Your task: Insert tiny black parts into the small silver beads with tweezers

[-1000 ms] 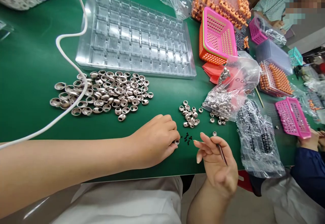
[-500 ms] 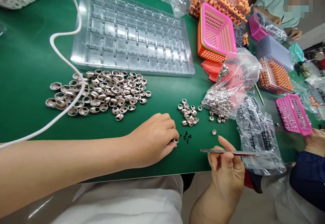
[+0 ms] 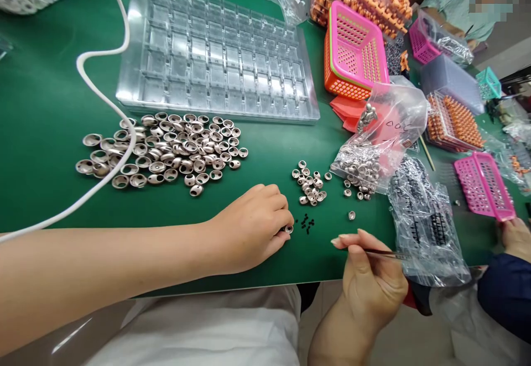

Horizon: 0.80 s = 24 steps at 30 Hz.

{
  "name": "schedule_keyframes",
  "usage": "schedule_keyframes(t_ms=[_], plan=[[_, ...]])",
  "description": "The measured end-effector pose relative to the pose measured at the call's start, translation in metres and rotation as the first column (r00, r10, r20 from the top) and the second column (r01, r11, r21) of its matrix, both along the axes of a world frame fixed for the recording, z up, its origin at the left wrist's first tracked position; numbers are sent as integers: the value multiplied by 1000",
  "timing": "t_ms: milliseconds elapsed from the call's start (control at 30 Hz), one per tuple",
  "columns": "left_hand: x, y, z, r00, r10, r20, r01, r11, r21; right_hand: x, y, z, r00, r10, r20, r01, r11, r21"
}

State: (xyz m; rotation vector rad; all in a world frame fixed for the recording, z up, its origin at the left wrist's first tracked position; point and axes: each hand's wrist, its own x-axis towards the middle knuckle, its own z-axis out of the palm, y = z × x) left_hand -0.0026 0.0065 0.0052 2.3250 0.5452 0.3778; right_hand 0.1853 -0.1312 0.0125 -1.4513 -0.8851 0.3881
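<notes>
My left hand [image 3: 258, 228] rests on the green table with its fingers closed round a small silver metal cup with a hole [image 3: 289, 229], partly hidden by the fingertips. Just right of it lie several tiny black pieces [image 3: 307, 222]. My right hand [image 3: 369, 277], over the table's front edge, grips a pair of thin metal tweezers [image 3: 384, 254]; the fingers cover one end. Between the hands and the plastic bag is a pile of small silver cups [image 3: 307, 183]. One lone cup [image 3: 352, 215] sits above my right hand. Larger silver oval cups [image 3: 178, 147] form a heap beyond my left forearm.
A clear compartment tray [image 3: 219, 56] lies behind the heap, and a white cable [image 3: 93, 84] crosses the left. At the right are a bag of metal parts [image 3: 381, 134], a bag of black parts [image 3: 427, 222] and stacked baskets [image 3: 357, 51]. Another person's hand [image 3: 516, 236] touches a pink basket [image 3: 485, 186].
My right hand has turned, and the tweezers have swung back so their left end no longer sticks out past the fingers. My left hand stays with the small cup.
</notes>
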Motion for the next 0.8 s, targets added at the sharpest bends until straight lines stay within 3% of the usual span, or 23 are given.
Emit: schedule_keyframes(t_ms=[267,533,800], plan=[[0,-1,0,1000,3,-2,-3,1000,-6,-22,23,13,911,283,-300,-264,959,105],[1,-1,1,1000,16,7,-16,1000,0,-46,43,13,904,148,-400,-105,986,128],[3,-2,-1,1000,19,5,-20,999,36,-52,51,12,857,273,-437,-216,961,175]])
